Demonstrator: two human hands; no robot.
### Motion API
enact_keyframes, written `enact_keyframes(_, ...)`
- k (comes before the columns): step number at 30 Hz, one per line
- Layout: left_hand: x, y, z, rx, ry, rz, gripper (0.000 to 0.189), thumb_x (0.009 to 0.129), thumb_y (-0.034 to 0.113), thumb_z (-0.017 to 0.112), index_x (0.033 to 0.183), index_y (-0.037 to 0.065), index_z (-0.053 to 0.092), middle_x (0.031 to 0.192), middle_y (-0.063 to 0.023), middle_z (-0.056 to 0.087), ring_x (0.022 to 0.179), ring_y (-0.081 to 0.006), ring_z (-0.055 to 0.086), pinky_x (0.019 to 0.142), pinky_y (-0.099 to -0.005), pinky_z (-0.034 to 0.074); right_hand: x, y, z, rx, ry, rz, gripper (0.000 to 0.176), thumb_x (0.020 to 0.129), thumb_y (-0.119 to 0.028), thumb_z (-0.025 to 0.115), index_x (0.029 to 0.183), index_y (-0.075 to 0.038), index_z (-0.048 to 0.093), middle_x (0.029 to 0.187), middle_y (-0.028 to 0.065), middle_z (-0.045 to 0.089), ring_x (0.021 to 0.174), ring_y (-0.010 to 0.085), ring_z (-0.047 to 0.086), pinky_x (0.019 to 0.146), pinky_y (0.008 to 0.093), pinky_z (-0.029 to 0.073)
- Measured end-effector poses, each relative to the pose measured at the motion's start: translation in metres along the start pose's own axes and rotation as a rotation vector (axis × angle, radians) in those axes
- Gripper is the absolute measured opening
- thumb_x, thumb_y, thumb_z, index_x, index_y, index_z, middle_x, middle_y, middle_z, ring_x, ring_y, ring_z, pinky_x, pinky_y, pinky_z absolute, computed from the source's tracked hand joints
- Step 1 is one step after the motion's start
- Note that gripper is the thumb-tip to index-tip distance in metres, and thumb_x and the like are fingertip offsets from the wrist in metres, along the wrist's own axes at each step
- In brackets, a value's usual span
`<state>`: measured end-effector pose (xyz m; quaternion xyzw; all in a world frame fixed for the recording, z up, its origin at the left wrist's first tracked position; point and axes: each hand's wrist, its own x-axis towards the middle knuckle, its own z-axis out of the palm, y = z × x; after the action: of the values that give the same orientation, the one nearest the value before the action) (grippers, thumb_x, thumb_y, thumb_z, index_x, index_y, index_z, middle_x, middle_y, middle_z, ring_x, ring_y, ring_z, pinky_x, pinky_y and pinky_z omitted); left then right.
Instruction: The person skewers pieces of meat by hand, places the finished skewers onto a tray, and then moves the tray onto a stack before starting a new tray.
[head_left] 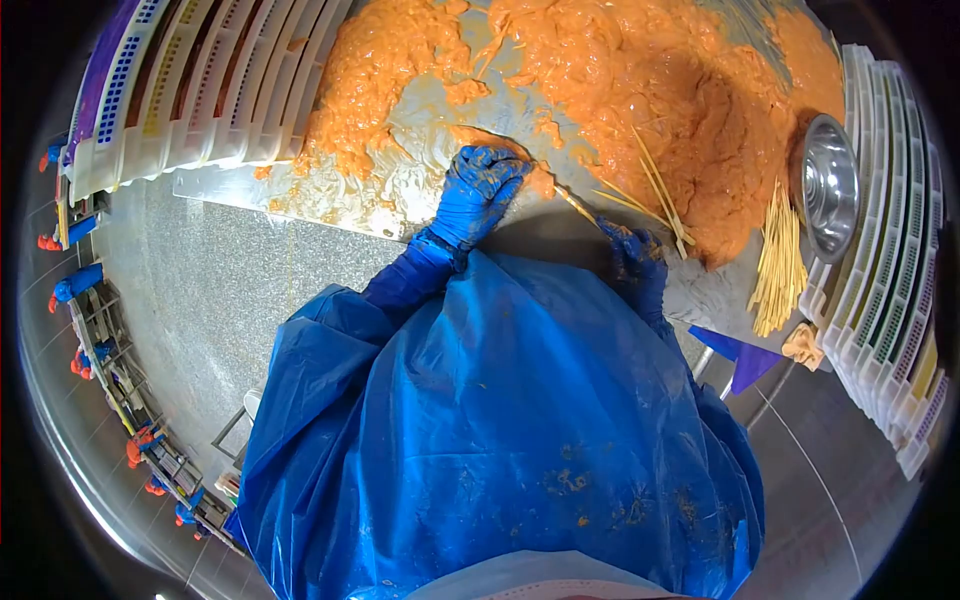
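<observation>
Skewer work at steel worktop

L hand (482, 190), blue glove, fingers curled down over orange marinated meat piece (541, 182) near front edge of worktop (400, 195); grip clenched on it. R hand (634, 262), gloved too, grip pinching bamboo skewer (577, 205), tip pointing at that piece. Big orange meat heap (640, 90) lies beyond. Loose skewers (780, 260) and steel bowl (830, 185) at right, just beside stacked white crates (885, 260). Blue apron (500, 430) spattered w/ orange.
</observation>
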<state>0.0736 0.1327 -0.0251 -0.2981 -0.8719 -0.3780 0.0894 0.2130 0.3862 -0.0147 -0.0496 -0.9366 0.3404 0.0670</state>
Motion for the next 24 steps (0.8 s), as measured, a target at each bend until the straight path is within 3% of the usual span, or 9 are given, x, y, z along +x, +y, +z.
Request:
enact_keyframes(6,0.002,0.005,-0.002,0.024,-0.046,-0.025,0.027,0.080,0.014,0.072,0.107,0.016,0.071,0.106,-0.0076,0.064,0.098,-0.0306,0.056,0.085,-0.0412,0.047,0.011,-0.009,0.006,0.030,-0.071,-0.027,0.031,0.085,-0.006,0.065,0.113,-0.018,0.070,0.099,0.0106,0.067,0.094,0.0326,0.062,0.079,0.0423,0.050)
enact_keyframes(15,0.001,0.001,0.003,0.003,-0.008,0.000,0.028,0.080,0.015,0.072,0.107,0.016,0.070,0.105,-0.0086,0.063,0.097,-0.0311,0.057,0.084,-0.0414,0.047,0.009,-0.001,0.011,0.040,-0.005,-0.085,0.032,0.085,-0.004,0.065,0.115,-0.015,0.069,0.100,0.0103,0.067,0.092,0.0318,0.062,0.080,0.0416,0.051)
enact_keyframes(17,0.002,0.005,0.002,-0.004,-0.015,-0.014,0.026,0.080,0.015,0.072,0.106,0.015,0.071,0.105,-0.0077,0.063,0.097,-0.0305,0.056,0.085,-0.0414,0.047,0.008,0.001,0.011,-0.031,-0.014,-0.078,0.031,0.080,-0.009,0.066,0.111,-0.012,0.068,0.099,0.0121,0.066,0.089,0.0330,0.064,0.074,0.0426,0.052)
enact_keyframes(24,0.001,0.002,0.004,-0.006,-0.046,-0.007,0.027,0.080,0.015,0.072,0.107,0.014,0.069,0.107,-0.0100,0.063,0.097,-0.0319,0.056,0.084,-0.0425,0.047,0.020,-0.010,0.008,0.014,-0.057,-0.154,0.039,0.075,-0.004,0.066,0.112,-0.017,0.070,0.096,0.0112,0.066,0.089,0.0323,0.063,0.073,0.0413,0.052)
